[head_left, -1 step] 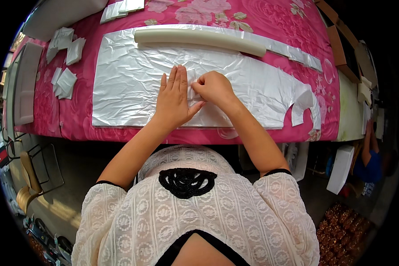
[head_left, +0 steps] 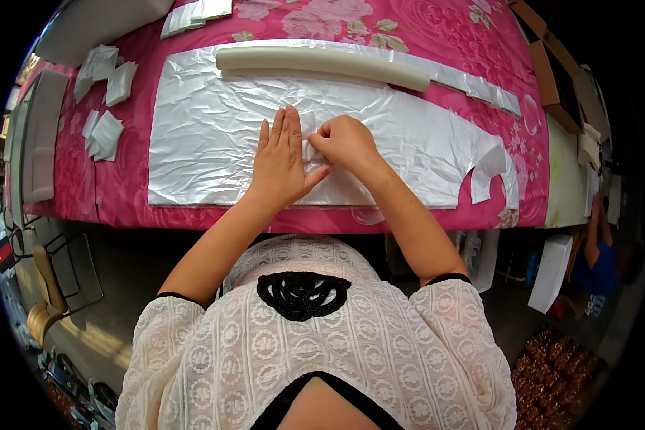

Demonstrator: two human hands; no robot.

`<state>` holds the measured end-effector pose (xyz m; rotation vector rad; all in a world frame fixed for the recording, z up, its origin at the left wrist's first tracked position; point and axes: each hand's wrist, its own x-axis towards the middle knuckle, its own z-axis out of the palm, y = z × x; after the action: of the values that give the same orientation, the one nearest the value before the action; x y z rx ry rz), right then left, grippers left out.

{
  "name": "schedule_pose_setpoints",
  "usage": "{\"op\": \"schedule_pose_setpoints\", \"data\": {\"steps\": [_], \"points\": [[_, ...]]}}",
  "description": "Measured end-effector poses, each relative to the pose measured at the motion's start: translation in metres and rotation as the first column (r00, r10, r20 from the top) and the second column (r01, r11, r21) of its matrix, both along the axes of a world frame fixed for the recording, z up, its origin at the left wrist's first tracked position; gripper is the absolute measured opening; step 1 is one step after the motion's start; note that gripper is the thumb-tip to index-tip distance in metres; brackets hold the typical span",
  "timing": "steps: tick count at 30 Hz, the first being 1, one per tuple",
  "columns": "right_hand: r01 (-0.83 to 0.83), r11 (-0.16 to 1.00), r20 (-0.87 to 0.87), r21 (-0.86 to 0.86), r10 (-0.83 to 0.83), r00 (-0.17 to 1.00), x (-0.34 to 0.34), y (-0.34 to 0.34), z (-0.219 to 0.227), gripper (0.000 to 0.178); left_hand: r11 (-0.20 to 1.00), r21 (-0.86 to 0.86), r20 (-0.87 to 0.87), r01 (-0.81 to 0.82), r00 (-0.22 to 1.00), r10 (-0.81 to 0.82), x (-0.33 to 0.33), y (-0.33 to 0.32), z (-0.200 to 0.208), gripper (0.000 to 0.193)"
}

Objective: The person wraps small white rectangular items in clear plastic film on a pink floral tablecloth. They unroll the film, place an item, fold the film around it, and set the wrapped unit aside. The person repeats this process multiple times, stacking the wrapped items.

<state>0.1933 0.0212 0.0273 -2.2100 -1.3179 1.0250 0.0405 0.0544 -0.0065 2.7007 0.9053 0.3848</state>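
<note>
In the head view, the step in hand looks like working on a thin pale strip (head_left: 308, 123) in the gap between the two hands; I can't tell if it is a loose bit or a fold of the big shiny white sheet (head_left: 201, 136) under it. The sheet lies flat on the pink flowery cloth (head_left: 132, 190), and a long cream roll (head_left: 322, 63) rests across its far side. The left hand (head_left: 279, 163) is spread flat, palm down, fingers pointing away, thumb out toward the other hand; it grips nothing. The right hand (head_left: 347, 143) is curled up small, its thumb and finger tips seeming to pinch the strip's edge. Both arms lean in, elbows wide. I think the next move calls for a steady left palm and a gentle little pinch, since thin stuff can crease.
</note>
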Motion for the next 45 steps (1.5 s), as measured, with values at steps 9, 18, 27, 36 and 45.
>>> {"op": "schedule_pose_setpoints", "data": {"steps": [9, 18, 27, 36, 45], "points": [[-0.114, 0.993, 0.275, -0.011, 0.113, 0.955, -0.002, -0.016, 0.013, 0.024, 0.999, -0.04, -0.006, 0.001, 1.0, -0.001, 0.0, -0.001, -0.009, 0.114], [-0.589, 0.588, 0.559, 0.554, 0.262, 0.787, -0.014, 0.006, -0.002, 0.039, 0.947, -0.321, 0.453, 0.002, 0.879, 0.151, -0.05, -0.014, 0.011, 0.072], [-0.548, 0.767, 0.3, 0.334, 0.465, 0.833, -0.102, -0.022, -0.029, 0.072, -0.193, -0.972, -0.22, -0.135, 0.809, 0.544, -0.156, -0.063, 0.018, 0.045], [-0.739, 0.553, 0.246, 0.385, 0.71, 0.66, -0.115, -0.03, 0.008, 0.031, 0.59, -0.746, -0.264, -0.31, 0.95, 0.165, -0.151, -0.039, 0.06, 0.02], [-0.173, 0.874, -0.372, 0.454, 0.362, 0.855, -0.067, -0.005, 0.013, 0.012, 0.214, -0.964, 0.267, 0.161, 0.62, 0.738, -0.094, 0.018, 0.05, 0.042]]}}
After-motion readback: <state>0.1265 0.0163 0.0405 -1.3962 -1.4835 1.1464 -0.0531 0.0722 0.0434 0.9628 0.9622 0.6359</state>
